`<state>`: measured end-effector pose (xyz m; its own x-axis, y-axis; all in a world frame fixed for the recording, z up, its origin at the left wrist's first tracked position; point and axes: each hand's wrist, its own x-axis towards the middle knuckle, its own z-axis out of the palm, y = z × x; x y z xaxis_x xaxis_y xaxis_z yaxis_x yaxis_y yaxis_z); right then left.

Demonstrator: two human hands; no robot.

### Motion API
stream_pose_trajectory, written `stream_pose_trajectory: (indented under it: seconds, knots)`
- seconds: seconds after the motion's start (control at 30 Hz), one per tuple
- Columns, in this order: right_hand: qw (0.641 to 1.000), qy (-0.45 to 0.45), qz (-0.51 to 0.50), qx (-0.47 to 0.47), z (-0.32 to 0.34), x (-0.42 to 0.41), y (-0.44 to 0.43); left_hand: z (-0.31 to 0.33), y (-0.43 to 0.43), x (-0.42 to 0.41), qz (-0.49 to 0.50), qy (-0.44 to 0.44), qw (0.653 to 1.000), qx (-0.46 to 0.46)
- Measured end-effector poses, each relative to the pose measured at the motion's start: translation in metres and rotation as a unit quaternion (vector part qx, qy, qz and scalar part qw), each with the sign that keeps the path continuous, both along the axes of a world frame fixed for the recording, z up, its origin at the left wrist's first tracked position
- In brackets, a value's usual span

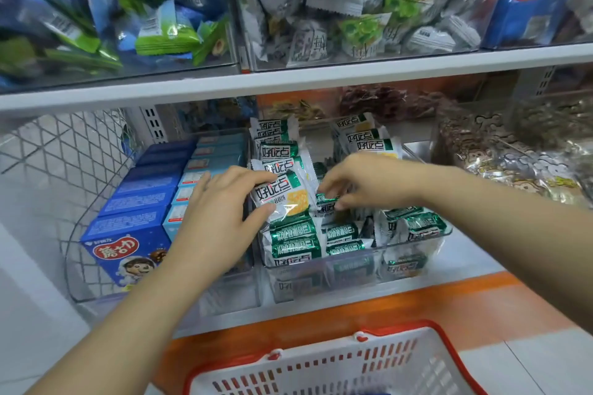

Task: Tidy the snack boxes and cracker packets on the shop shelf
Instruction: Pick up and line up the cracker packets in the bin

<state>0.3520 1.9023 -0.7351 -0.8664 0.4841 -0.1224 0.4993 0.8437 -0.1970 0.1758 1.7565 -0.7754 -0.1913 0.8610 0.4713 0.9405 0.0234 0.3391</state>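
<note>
In the head view, the cracker packet (285,196) is white with green bands and a yellow cracker picture. The left hand (221,212) grips it between thumb and fingers, tilted over the left row of the clear tray (353,269). The right hand (362,183), fingers curled, pinches the green end of a second packet (325,202) just beside it. More packets lie in rows in the tray. Blue snack boxes (128,234) stand in files to the left, next to a wire mesh (73,151). A white shelf board (288,80) runs close overhead, and a red-and-white basket (353,362) sits below.
</note>
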Motion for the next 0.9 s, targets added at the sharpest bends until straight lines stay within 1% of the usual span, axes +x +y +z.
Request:
stream_pose_trajectory:
  seconds: [0.03,0.07,0.1,0.13,0.23,0.3,0.37,0.43,0.53,0.6,0.77,0.83,0.9]
  knots:
    - [0.998,0.059,-0.004,-0.011,0.011,0.006,0.006,0.003,0.002,-0.003,-0.008,0.002,1.000,-0.007]
    - [0.995,0.097,-0.005,-0.011,0.020,0.010,0.013,0.007,0.004,-0.005,-0.018,0.007,1.000,-0.015]
    - [0.994,0.110,-0.003,0.002,0.026,0.012,0.019,0.011,0.006,-0.007,-0.030,0.010,0.999,-0.025]
    - [0.995,0.101,-0.001,0.021,0.029,0.012,0.025,0.015,0.010,-0.008,-0.041,0.011,0.998,-0.040]
    - [0.998,0.011,0.005,0.062,0.024,-0.004,0.041,0.027,0.021,-0.011,-0.063,0.040,0.989,-0.127]
    - [0.997,-0.055,0.008,0.061,0.016,-0.020,0.051,0.034,0.029,-0.015,-0.066,0.060,0.977,-0.191]
    - [0.993,-0.114,0.012,0.042,0.008,-0.037,0.061,0.037,0.036,-0.021,-0.079,0.061,0.968,-0.232]
    - [0.986,-0.159,0.024,0.038,-0.001,-0.050,0.066,0.035,0.039,-0.029,-0.095,0.045,0.964,-0.242]
    - [0.972,-0.220,0.045,0.074,-0.014,-0.057,0.066,0.028,0.040,-0.038,-0.117,0.015,0.965,-0.233]
    - [0.965,-0.237,0.044,0.102,-0.022,-0.055,0.067,0.022,0.041,-0.043,-0.125,0.012,0.968,-0.218]
    - [0.949,-0.228,0.053,0.212,-0.031,-0.052,0.064,0.015,0.042,-0.048,-0.137,0.007,0.970,-0.201]
    - [0.953,-0.212,0.047,0.212,-0.031,-0.051,0.064,0.014,0.040,-0.048,-0.138,-0.006,0.969,-0.204]
    - [0.968,-0.183,0.039,0.167,-0.028,-0.050,0.066,0.014,0.039,-0.046,-0.137,-0.014,0.969,-0.203]
